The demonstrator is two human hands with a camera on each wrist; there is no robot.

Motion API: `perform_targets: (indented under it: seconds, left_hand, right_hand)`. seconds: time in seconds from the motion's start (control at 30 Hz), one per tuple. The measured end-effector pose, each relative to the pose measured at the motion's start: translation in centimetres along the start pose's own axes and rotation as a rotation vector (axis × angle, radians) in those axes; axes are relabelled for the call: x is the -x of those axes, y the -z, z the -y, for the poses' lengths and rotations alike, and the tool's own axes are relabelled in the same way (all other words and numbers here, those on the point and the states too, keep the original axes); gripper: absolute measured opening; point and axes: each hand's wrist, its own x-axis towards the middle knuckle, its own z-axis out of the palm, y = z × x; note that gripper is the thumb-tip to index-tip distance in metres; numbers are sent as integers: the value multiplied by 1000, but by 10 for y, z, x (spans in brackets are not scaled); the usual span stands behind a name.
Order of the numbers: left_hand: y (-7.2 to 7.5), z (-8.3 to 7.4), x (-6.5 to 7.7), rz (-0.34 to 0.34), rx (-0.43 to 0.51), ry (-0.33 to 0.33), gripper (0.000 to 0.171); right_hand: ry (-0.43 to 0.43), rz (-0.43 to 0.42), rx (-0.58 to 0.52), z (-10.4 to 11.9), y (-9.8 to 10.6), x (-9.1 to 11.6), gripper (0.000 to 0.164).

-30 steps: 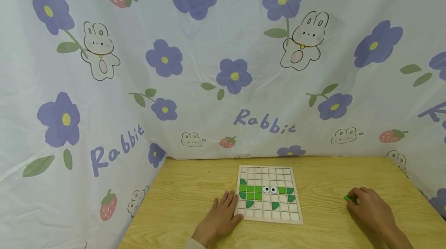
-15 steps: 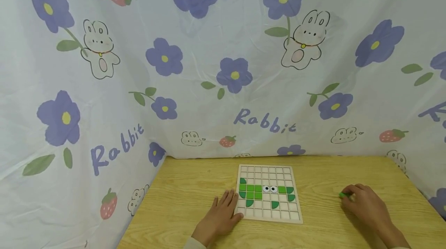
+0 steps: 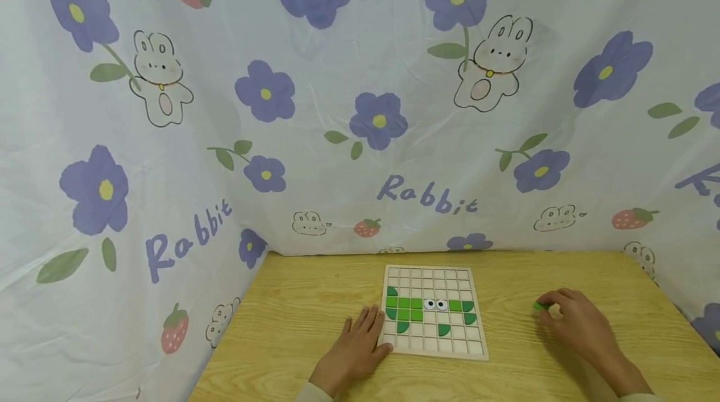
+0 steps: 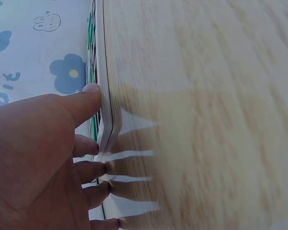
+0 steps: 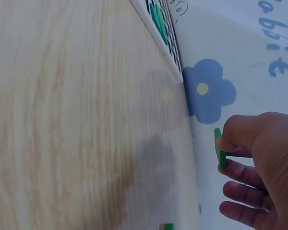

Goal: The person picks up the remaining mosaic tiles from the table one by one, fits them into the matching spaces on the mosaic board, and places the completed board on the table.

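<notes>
A wooden grid board (image 3: pixel 426 345) lies on the table with green squares (image 3: pixel 404 314), dark green quarter-round tiles (image 3: pixel 444 330) and two round eye tiles (image 3: pixel 435 305) in its cells. My left hand (image 3: pixel 352 348) rests against its left side, fingers straight, thumb at the near corner; the left wrist view shows the thumb (image 4: pixel 86 101) touching the board's edge. Right of the board, above the table, my right hand (image 3: pixel 582 329) pinches a thin green tile (image 5: pixel 219 149) between thumb and fingers. The right wrist view shows this tile nearly edge-on, so its full outline is hidden.
The wood-grain table (image 3: pixel 281 327) extends on both sides of the board. A white curtain (image 3: pixel 332 195) with flowers, rabbits and strawberries stands behind and to the sides. Another small green piece (image 5: pixel 169 226) shows at the bottom of the right wrist view.
My right hand has moved left and slightly away from me toward the board, carrying the green tile. The left hand and the board have stayed in place.
</notes>
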Motion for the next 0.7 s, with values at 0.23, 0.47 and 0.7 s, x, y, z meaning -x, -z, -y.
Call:
perform_targets:
  seconds: [0.23, 0.47, 0.7]
  left_hand:
    - [0, 0, 0, 0, -5, -4, 75]
    - [1, 0, 0, 2, 7, -4, 75]
    - [3, -2, 2, 3, 14, 0, 75]
  right_hand:
    - [71, -54, 15, 15, -3, -6, 14]
    - [92, -41, -18, 34, -7, -14, 13]
    - [135, -52, -37, 53, -11, -21, 15]
